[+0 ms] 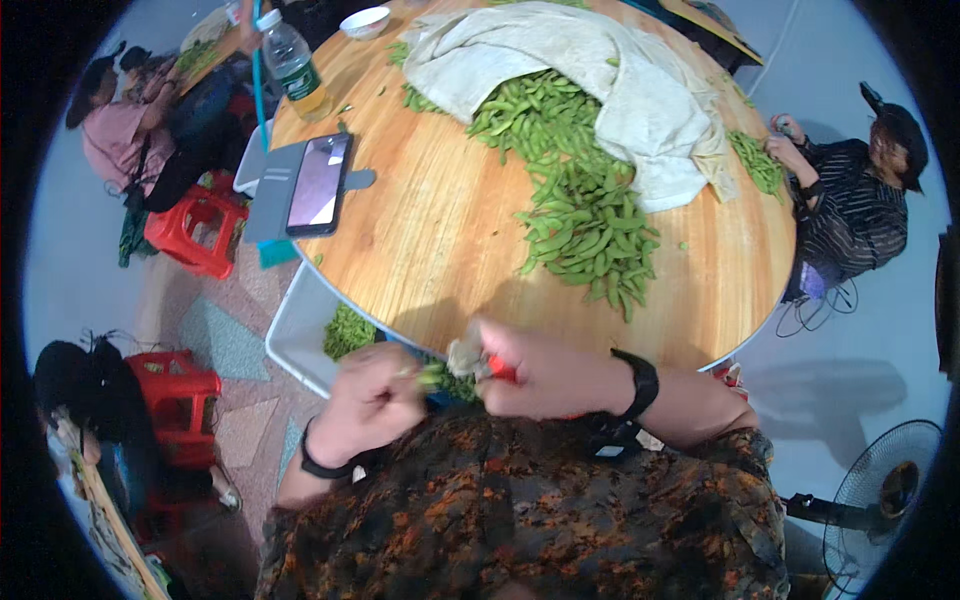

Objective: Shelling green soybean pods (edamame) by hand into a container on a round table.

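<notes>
My left hand (379, 401) is closed around a small green bean pod (430, 375), whose end pokes out towards my other hand. In my right hand (525, 371) are small red-handled scissors or a similar cutter (501, 369); blur hides its exact kind. Pale material (465, 355) covers or wraps the fingers there. Both hands are over the near edge of a round wooden table (420, 262). Beyond them lies a heap of green soybean pods (592, 232), partly under a whitish cloth (645, 105).
A white plastic bin (289, 330) holding cut pods (349, 332) stands below the table's left edge. A phone in a case (319, 184), a bottle (296, 71) and a bowl (365, 24) rest on the table. A co-worker (855, 187) sits right; a fan (885, 495) stands lower right. Red stools (196, 229) are left.
</notes>
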